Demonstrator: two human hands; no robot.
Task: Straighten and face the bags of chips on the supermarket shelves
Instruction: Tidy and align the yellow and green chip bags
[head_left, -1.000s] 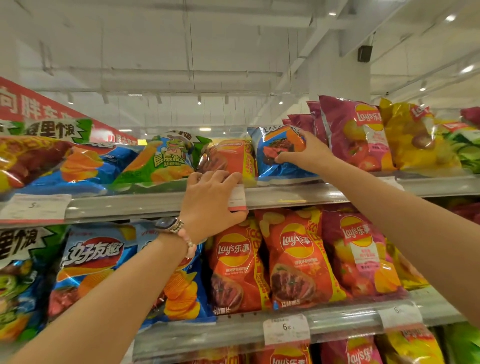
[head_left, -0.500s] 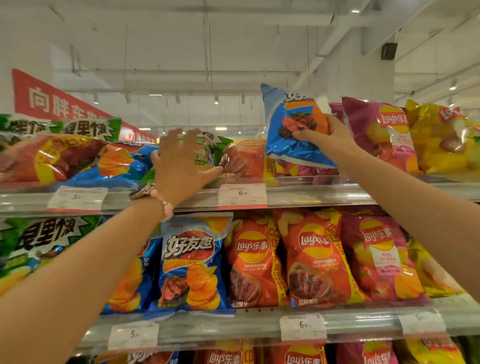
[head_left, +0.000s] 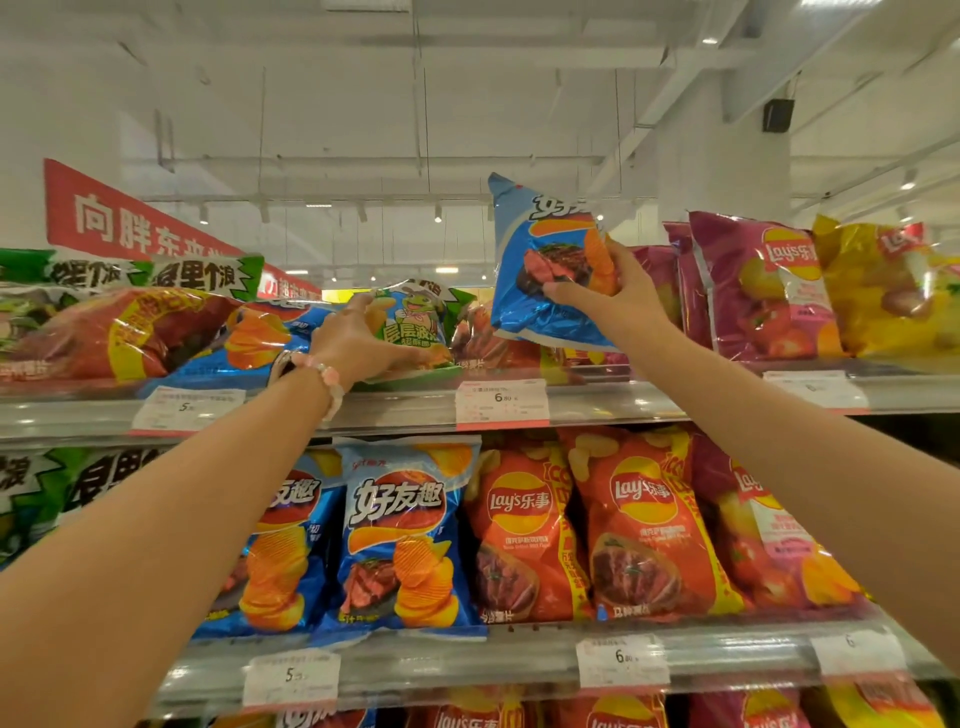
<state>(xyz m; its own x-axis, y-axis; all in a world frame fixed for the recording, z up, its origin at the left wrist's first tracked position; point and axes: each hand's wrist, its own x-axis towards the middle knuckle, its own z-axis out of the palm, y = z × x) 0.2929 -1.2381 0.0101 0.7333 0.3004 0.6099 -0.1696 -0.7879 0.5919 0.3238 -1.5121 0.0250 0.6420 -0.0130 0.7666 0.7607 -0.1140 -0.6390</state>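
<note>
My right hand grips a blue chip bag by its right side and holds it upright, lifted above the top shelf. My left hand, with a bead bracelet at the wrist, grasps the lower left of a green and blue chip bag lying on the same shelf. Behind and between them lies an orange-red bag, partly hidden. Purple bags stand to the right of the lifted blue bag.
Flat red and blue bags lie on the top shelf's left. A yellow bag stands far right. The lower shelf holds upright blue, red and purple bags. Price tags line the shelf edges.
My right hand has lifted the blue bag off the top shelf and stood it upright. My left hand rose from the shelf edge and closed on the green and blue bag.
</note>
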